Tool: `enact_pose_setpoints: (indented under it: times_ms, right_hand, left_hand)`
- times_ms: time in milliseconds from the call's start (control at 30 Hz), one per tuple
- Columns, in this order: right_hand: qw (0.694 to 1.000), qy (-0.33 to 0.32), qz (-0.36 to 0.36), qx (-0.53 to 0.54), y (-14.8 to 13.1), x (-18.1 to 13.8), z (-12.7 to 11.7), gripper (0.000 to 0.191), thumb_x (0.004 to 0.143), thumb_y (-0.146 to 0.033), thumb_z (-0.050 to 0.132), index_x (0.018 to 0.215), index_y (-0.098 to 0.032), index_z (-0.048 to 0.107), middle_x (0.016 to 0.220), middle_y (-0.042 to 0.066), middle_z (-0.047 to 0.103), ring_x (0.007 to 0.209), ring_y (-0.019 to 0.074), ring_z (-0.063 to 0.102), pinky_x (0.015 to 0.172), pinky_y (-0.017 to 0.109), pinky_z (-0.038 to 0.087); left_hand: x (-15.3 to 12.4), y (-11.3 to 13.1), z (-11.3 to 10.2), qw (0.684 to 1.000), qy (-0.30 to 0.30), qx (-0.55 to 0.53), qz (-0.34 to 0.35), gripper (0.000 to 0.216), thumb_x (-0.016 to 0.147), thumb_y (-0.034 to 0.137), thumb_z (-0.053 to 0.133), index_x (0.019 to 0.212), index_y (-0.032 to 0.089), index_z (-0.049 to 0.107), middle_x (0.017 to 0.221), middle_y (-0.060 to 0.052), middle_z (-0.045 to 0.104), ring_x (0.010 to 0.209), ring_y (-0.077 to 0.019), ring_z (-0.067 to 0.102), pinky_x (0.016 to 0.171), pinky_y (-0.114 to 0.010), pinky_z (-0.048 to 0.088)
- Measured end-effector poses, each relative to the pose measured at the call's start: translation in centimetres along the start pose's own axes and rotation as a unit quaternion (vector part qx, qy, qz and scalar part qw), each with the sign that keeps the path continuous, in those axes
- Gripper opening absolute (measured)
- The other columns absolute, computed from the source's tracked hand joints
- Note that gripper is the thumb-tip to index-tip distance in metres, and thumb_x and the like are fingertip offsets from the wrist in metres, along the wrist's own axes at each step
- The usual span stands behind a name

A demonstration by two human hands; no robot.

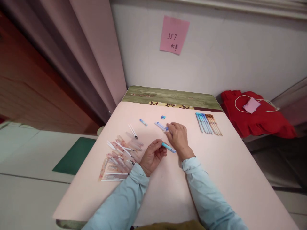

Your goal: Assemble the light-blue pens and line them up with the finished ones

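My left hand (pixel 153 156) is closed in a pinch on one end of a light blue pen barrel (pixel 168 147), held just above the pink table (pixel 216 166). My right hand (pixel 177 136) reaches forward, its fingertips closed on another blue pen part (pixel 161 126) lying on the table. A short blue piece (pixel 143 122) and a tiny blue cap (pixel 163 117) lie just beyond. To my left, white refills (pixel 132 131) and a heap of clear plastic sleeves (pixel 121 156) are spread out.
A neat row of blue and orange pens (pixel 208 123) lies at the far right of the table. A pink note (pixel 174 34) is stuck on the wall. A red cloth with a white cable (pixel 256 116) sits to the right. A curtain (pixel 96 54) hangs on the left.
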State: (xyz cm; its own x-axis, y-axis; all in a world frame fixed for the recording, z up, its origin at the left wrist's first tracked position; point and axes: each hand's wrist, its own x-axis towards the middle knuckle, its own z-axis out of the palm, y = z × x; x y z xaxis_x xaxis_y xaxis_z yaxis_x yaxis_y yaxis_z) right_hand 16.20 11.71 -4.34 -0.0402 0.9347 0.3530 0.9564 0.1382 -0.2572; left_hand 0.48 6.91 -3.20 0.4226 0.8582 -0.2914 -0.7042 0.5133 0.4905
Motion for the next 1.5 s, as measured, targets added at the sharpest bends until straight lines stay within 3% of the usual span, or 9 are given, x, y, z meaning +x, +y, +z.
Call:
enact_pose_setpoints:
  times_ms: [233, 467, 667, 833, 967, 1133, 1300, 1500]
  right_hand:
    - [1.000, 0.005, 0.016, 0.015, 0.3, 0.4, -0.3, 0.023, 0.089, -0.027, 0.053, 0.101, -0.021, 0.071, 0.117, 0.011, 0.065, 0.111, 0.0240, 0.053, 0.106, 0.043, 0.020]
    - [0.998, -0.029, -0.050, 0.035, 1.1, -0.2, -1.5, 0.019, 0.084, -0.024, 0.056, 0.095, -0.020, 0.071, 0.120, 0.010, 0.063, 0.114, 0.0241, 0.051, 0.109, 0.045, 0.017]
    - [0.998, -0.005, -0.022, 0.066, 1.2, -0.4, -2.3, 0.024, 0.084, -0.028, 0.059, 0.104, -0.020, 0.071, 0.116, 0.009, 0.066, 0.115, 0.0239, 0.054, 0.109, 0.043, 0.022]
    - [0.995, -0.036, 0.067, 0.061, 1.5, 2.3, -3.3, 0.024, 0.090, -0.032, 0.053, 0.101, -0.023, 0.072, 0.104, 0.006, 0.071, 0.097, 0.0205, 0.062, 0.086, 0.030, 0.042]
    - [0.990, -0.121, 0.068, 0.017, 1.5, 6.4, -2.4, 0.026, 0.089, -0.029, 0.052, 0.106, -0.023, 0.071, 0.104, 0.005, 0.072, 0.092, 0.0179, 0.064, 0.079, 0.025, 0.043]
    - [0.988, -0.140, 0.060, -0.004, 0.7, 9.8, 0.4, 0.034, 0.084, -0.028, 0.056, 0.117, -0.025, 0.066, 0.110, 0.005, 0.070, 0.096, 0.0181, 0.064, 0.081, 0.024, 0.044]
    - [0.987, -0.142, 0.065, -0.039, -0.6, 10.6, 2.2, 0.035, 0.084, -0.034, 0.057, 0.114, -0.020, 0.067, 0.113, 0.011, 0.067, 0.099, 0.0237, 0.063, 0.083, 0.030, 0.044]
    - [0.984, -0.173, -0.003, -0.051, -0.1, 9.9, 1.4, 0.026, 0.085, -0.027, 0.056, 0.106, -0.020, 0.070, 0.109, 0.010, 0.068, 0.098, 0.0207, 0.062, 0.084, 0.027, 0.042]
  left_hand:
    - [-0.4, 0.0, 0.1, 0.996, -0.064, 0.047, -0.033, 0.017, 0.078, 0.023, 0.072, 0.079, 0.014, 0.057, 0.076, -0.006, 0.071, 0.048, -0.0083, 0.060, 0.043, -0.016, 0.048]
    - [-0.7, -0.2, 0.2, 0.987, -0.105, 0.110, -0.051, 0.017, 0.080, 0.025, 0.068, 0.080, 0.015, 0.055, 0.075, -0.009, 0.073, 0.045, -0.0122, 0.061, 0.038, -0.018, 0.045]
    - [-1.8, -0.7, 0.5, 0.990, -0.050, 0.129, -0.024, 0.017, 0.080, 0.026, 0.068, 0.080, 0.015, 0.055, 0.076, -0.010, 0.073, 0.047, -0.0129, 0.062, 0.039, -0.020, 0.048]
    - [-2.0, -0.4, -0.3, 0.999, 0.006, 0.041, 0.015, 0.021, 0.077, 0.025, 0.073, 0.084, 0.015, 0.056, 0.074, -0.005, 0.072, 0.047, -0.0079, 0.058, 0.042, -0.015, 0.045]
    - [-1.7, -0.1, -0.6, 1.000, -0.009, 0.011, -0.003, 0.022, 0.075, 0.024, 0.075, 0.084, 0.014, 0.056, 0.071, -0.004, 0.070, 0.048, -0.0070, 0.058, 0.043, -0.013, 0.045]
    - [-1.4, -0.1, -0.7, 0.999, -0.033, 0.022, -0.026, 0.019, 0.078, 0.023, 0.072, 0.083, 0.014, 0.056, 0.071, -0.004, 0.069, 0.046, -0.0077, 0.058, 0.040, -0.014, 0.043]
    - [-1.4, 0.0, -1.0, 0.998, -0.043, 0.021, -0.030, 0.017, 0.079, 0.023, 0.070, 0.082, 0.014, 0.056, 0.070, -0.004, 0.069, 0.046, -0.0085, 0.059, 0.040, -0.015, 0.044]
    - [-1.3, -0.1, -1.2, 0.999, -0.046, 0.010, -0.026, 0.016, 0.079, 0.023, 0.070, 0.083, 0.014, 0.057, 0.070, -0.005, 0.070, 0.047, -0.0089, 0.060, 0.042, -0.015, 0.045]
